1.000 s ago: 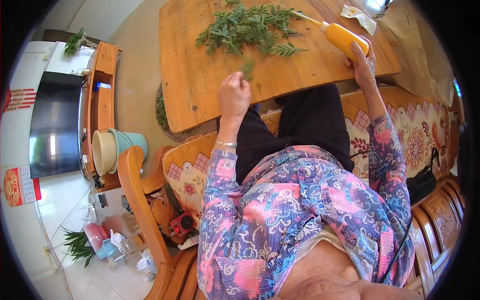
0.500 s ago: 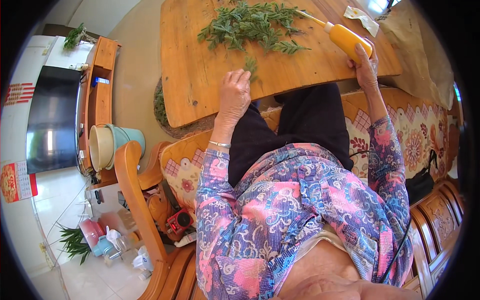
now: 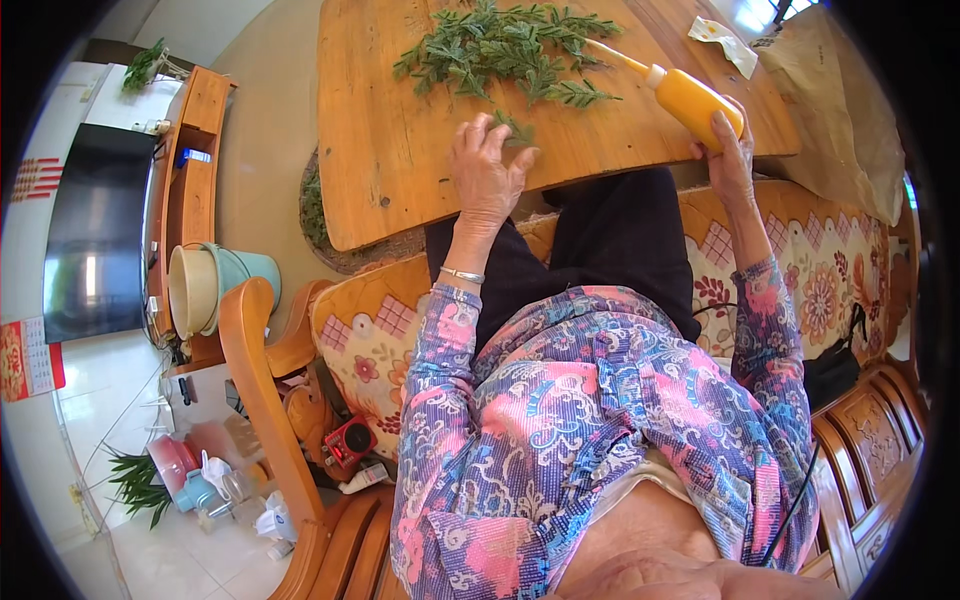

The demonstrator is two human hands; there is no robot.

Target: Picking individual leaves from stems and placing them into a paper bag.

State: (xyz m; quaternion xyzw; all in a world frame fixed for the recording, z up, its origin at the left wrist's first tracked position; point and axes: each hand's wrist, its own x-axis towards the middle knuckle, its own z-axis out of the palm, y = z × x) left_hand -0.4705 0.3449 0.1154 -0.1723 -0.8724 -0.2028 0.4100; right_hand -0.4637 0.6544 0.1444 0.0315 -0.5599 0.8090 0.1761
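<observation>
My right hand [image 3: 732, 165] is wrapped round a yellow squeeze bottle [image 3: 697, 108], which is tilted with its long thin nozzle pointing to the far left. The nozzle's end lies by a pile of green artificial-looking sprigs [image 3: 490, 55] on the wooden table [image 3: 400, 160]. At the table's near edge my left hand [image 3: 487, 168] is open, its thumb spread from the fingers. A small loose green sprig [image 3: 515, 130] lies just beyond its fingertips; whether they touch it I cannot tell.
A crumpled white tissue [image 3: 725, 45] lies at the table's far right, beside a large brown paper bag [image 3: 835, 110]. I sit on a wooden bench with a patterned cover [image 3: 820, 270]. Left of it stand two buckets [image 3: 240, 285] and a red radio [image 3: 350, 440].
My left hand has opened from a pinch near the small sprig and moved slightly right, its fingers spreading. The bottle in my right hand has shifted slightly nearer.
</observation>
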